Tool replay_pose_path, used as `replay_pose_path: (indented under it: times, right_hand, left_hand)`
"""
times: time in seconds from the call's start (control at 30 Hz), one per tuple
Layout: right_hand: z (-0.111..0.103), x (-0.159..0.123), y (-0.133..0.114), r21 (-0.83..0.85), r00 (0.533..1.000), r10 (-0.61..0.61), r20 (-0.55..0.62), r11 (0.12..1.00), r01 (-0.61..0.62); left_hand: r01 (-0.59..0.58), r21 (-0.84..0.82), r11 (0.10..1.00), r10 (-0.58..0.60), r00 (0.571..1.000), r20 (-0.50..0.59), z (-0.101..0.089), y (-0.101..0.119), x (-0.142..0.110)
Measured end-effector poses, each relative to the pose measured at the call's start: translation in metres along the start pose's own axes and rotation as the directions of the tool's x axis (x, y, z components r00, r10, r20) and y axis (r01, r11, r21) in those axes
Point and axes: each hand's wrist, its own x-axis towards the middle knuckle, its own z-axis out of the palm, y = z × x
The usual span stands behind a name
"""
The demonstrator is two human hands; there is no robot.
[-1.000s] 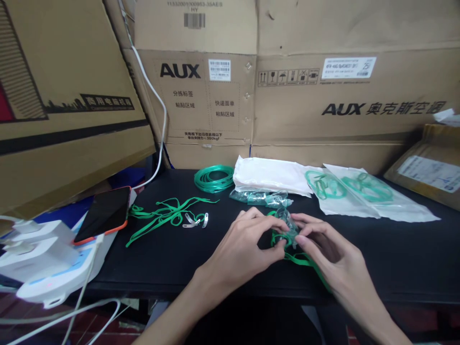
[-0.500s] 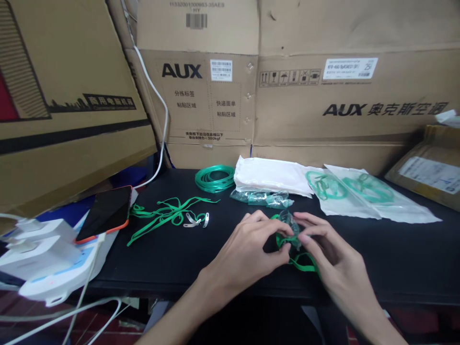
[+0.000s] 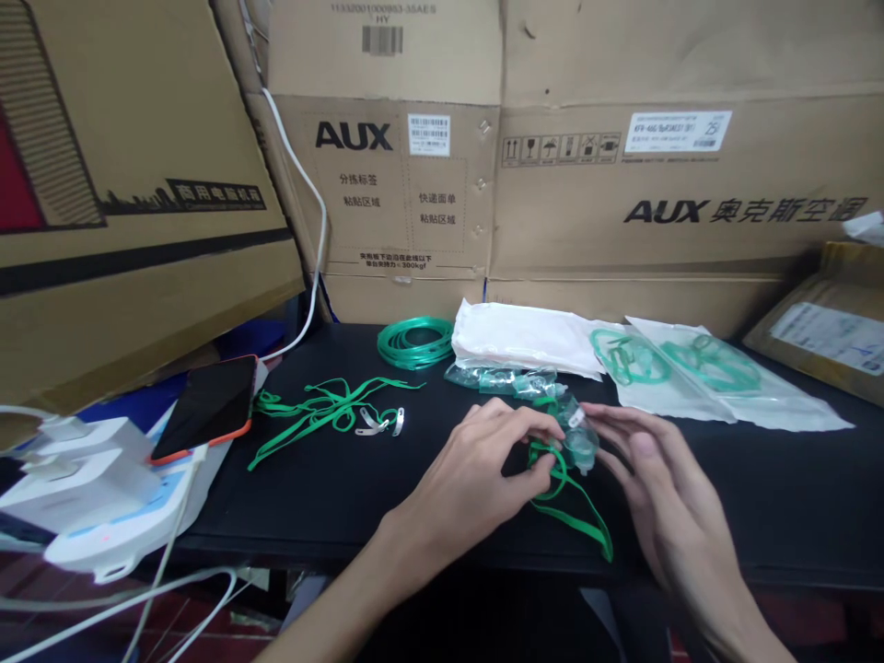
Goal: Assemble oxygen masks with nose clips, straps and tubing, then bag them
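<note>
left hand (image 3: 483, 460): pinching green strap (image 3: 578, 525)
right hand (image 3: 667, 488): loosely open, fingertips by mask
clear mask (image 3: 581, 446): right between hands

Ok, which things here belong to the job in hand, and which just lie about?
Likely the job:
- clear mask at right hand
- green strap at left hand
- loose green straps
- metal strips
- tubing coil
- clear masks behind
- bagged tubing

Probably just lying about:
- phone
- power strip
- chargers
- cardboard boxes

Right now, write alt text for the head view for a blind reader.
Over a black table, the left hand pinches a green strap while the right hand touches a small clear plastic piece. Behind lie coiled green tubing and white packets; loose green straps and a phone are to the left.
</note>
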Motion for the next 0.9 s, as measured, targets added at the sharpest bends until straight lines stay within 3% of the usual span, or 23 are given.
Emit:
replay_pose_path:
  times: [0.17, 0.27, 0.37, 0.43, 0.5, 0.6, 0.73, 0.83, 0.9]
  right_hand:
    - [0.002, 0.001, 0.001, -0.109, 0.993, 0.096, 0.07, 0.99, -0.088]
    - [-0.001, 0.003, 0.002, -0.088, 0.997, 0.081, 0.004, 0.993, -0.081]
    - [-0.017, 0.012, 0.004, -0.098, 0.99, 0.093, -0.105, 0.99, -0.103]
    - [-0.032, 0.02, 0.003, -0.126, 0.976, 0.079, -0.204, 0.986, -0.106]
    - [-0.046, 0.025, 0.002, -0.195, 0.976, 0.036, -0.215, 0.978, -0.079]
    - [-0.054, 0.024, 0.002, -0.381, 0.994, -0.109, 0.029, 0.918, 0.111]
    - [-0.047, 0.012, 0.01, -0.536, 0.872, -0.346, 0.347, 0.69, 0.487]
    - [-0.04, 0.004, 0.014, -0.562, 0.808, -0.346, 0.477, 0.587, 0.583]
    - [-0.036, 0.0, 0.012, -0.577, 0.803, -0.279, 0.526, 0.577, 0.578]
  left_hand:
    - [0.062, -0.007, 0.998, -0.062, 0.996, 0.064, 0.0, 0.003, -0.001]
    - [0.122, 0.041, 0.992, -0.125, 0.987, 0.097, -0.003, 0.001, 0.0]
    - [0.11, 0.137, 0.984, -0.125, 0.986, 0.114, -0.015, -0.005, 0.0]
    - [0.092, 0.227, 0.969, -0.114, 0.99, 0.084, -0.029, -0.009, -0.001]
    - [0.075, 0.315, 0.946, -0.088, 0.996, 0.027, -0.042, -0.011, -0.005]
    - [-0.014, 0.406, 0.914, -0.002, 0.999, 0.039, -0.053, -0.009, -0.017]
    - [-0.178, 0.486, 0.856, 0.059, 0.967, 0.25, -0.051, -0.006, -0.035]
    - [-0.209, 0.539, 0.816, 0.006, 0.936, 0.353, -0.048, -0.005, -0.043]
    - [-0.181, 0.558, 0.81, -0.042, 0.931, 0.362, -0.047, -0.004, -0.046]
